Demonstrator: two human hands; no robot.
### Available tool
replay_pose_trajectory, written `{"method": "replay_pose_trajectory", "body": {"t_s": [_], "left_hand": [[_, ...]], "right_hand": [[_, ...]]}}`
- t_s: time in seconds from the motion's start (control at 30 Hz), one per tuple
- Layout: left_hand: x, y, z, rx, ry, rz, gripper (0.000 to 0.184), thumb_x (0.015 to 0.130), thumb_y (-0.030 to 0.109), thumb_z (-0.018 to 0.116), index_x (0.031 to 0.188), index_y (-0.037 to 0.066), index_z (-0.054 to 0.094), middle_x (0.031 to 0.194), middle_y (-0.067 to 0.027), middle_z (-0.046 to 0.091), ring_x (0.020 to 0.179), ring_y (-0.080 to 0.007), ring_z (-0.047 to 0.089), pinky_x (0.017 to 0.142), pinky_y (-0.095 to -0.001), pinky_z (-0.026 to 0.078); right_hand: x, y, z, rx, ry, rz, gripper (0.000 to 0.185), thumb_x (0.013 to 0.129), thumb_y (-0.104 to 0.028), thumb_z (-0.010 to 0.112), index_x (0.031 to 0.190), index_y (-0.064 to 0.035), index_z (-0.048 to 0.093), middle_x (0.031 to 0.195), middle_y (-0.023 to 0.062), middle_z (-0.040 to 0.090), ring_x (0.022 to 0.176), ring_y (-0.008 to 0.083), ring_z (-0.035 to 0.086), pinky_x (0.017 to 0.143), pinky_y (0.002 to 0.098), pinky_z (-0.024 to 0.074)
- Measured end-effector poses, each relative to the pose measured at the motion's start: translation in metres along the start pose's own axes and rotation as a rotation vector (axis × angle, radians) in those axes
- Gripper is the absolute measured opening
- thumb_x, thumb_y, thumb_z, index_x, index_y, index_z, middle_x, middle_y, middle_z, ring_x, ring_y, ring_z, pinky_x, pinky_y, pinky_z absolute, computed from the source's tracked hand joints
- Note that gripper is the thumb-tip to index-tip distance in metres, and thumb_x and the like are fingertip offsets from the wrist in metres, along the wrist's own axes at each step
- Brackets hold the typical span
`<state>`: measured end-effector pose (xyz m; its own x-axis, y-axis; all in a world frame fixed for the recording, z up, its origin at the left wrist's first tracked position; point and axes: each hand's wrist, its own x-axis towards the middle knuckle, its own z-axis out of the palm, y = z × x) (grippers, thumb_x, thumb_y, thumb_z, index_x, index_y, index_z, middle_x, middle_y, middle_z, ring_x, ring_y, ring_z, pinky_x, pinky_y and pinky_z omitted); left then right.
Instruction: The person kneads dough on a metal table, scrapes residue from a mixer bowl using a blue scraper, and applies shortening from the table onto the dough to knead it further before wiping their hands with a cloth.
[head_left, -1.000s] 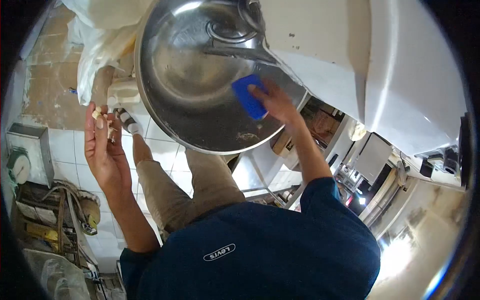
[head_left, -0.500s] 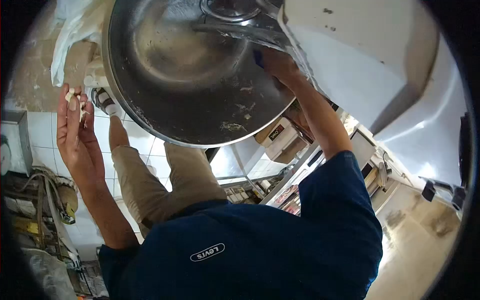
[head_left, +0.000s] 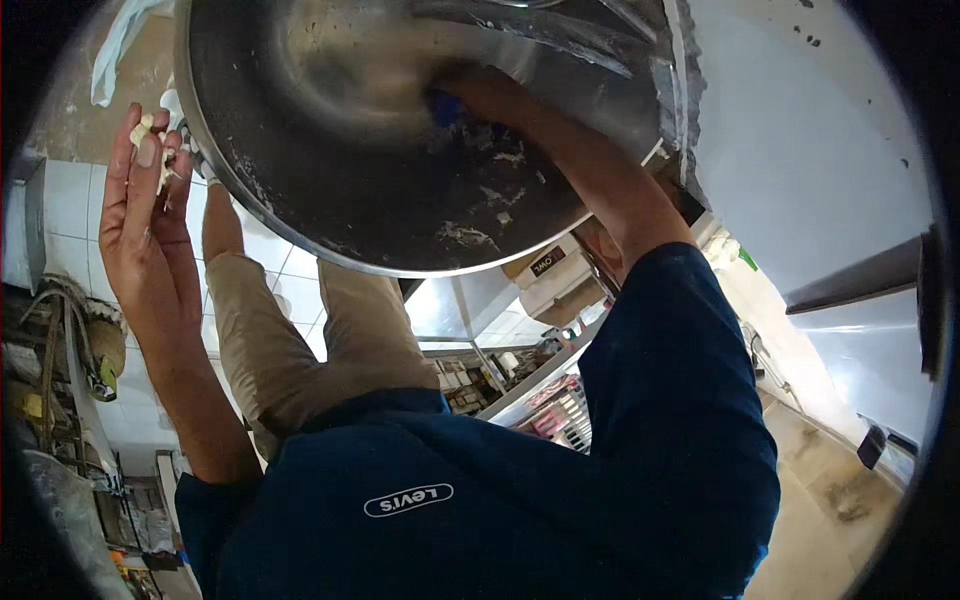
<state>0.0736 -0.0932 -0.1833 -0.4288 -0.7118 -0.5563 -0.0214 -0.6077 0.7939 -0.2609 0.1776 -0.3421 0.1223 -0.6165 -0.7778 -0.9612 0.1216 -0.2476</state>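
Observation:
My right hand (head_left: 490, 95) reaches down inside a large round metal mixing bowl (head_left: 320, 220). Its fingers are closed on a small blue scraper (head_left: 444, 107), mostly hidden by the hand, close to the bowl's inner wall. Pale scraps of dough (head_left: 468, 236) cling to the wall on the side nearer my body. Outside the rim, at the left, my left hand (head_left: 150, 215) is raised with its fingers pinched around small whitish dough pieces (head_left: 142, 130). Some bits stick to its fingertips.
A curved metal mixer arm (head_left: 560, 45) crosses the bowl's far part. The machine's white body (head_left: 800, 130) stands at the right. Below the bowl are a box marked OWL (head_left: 548, 262) and tiled floor (head_left: 290, 290). Hoses and clutter (head_left: 70, 340) lie at the left.
My right hand has moved leftward and deeper into the bowl with the blue scraper. The view has shifted, bringing the bowl up and left. My left hand still holds the dough pieces.

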Motion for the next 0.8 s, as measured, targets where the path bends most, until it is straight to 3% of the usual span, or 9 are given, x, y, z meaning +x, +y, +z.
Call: {"method": "replay_pose_trajectory", "body": {"t_s": [0.2,0.3,0.6,0.8], "left_hand": [[0.006,0.015,-0.006,0.001,0.044,0.033,0.05,0.101,0.014,0.06,0.145,-0.004,0.045,0.136,-0.0195,0.059,0.12,-0.019,0.062,0.107,-0.0317,0.051],[0.007,0.012,-0.016,0.052,0.091,0.063,0.05,0.101,0.014,0.059,0.145,-0.003,0.044,0.136,-0.0182,0.059,0.123,-0.019,0.06,0.111,-0.0334,0.048],[0.009,0.021,-0.058,0.01,0.137,0.018,0.049,0.102,0.015,0.056,0.146,-0.004,0.043,0.136,-0.0178,0.059,0.126,-0.02,0.058,0.113,-0.0332,0.045],[0.008,0.029,-0.068,-0.007,0.126,0.022,0.048,0.103,0.013,0.054,0.146,-0.006,0.042,0.138,-0.0207,0.056,0.127,-0.021,0.057,0.113,-0.0332,0.044]], "right_hand": [[-0.005,0.009,-0.001,0.02,-0.165,-0.016,0.053,0.086,-0.017,0.071,0.137,-0.0167,0.057,0.126,0.0144,0.066,0.115,0.033,0.064,0.095,0.0463,0.053],[-0.005,0.014,0.002,0.075,-0.368,0.036,0.055,0.084,-0.018,0.073,0.136,-0.0142,0.057,0.126,0.0163,0.065,0.114,0.0345,0.064,0.095,0.0473,0.0528],[-0.037,-0.008,-0.025,0.046,-0.363,0.115,0.042,0.084,-0.017,0.072,0.124,-0.0147,0.064,0.107,0.0149,0.072,0.105,0.0361,0.067,0.092,0.0498,0.0528],[-0.066,-0.03,-0.053,-0.001,-0.323,0.156,0.035,0.084,-0.016,0.071,0.118,-0.0135,0.065,0.107,0.0144,0.071,0.106,0.036,0.067,0.089,0.0524,0.0526]]}}
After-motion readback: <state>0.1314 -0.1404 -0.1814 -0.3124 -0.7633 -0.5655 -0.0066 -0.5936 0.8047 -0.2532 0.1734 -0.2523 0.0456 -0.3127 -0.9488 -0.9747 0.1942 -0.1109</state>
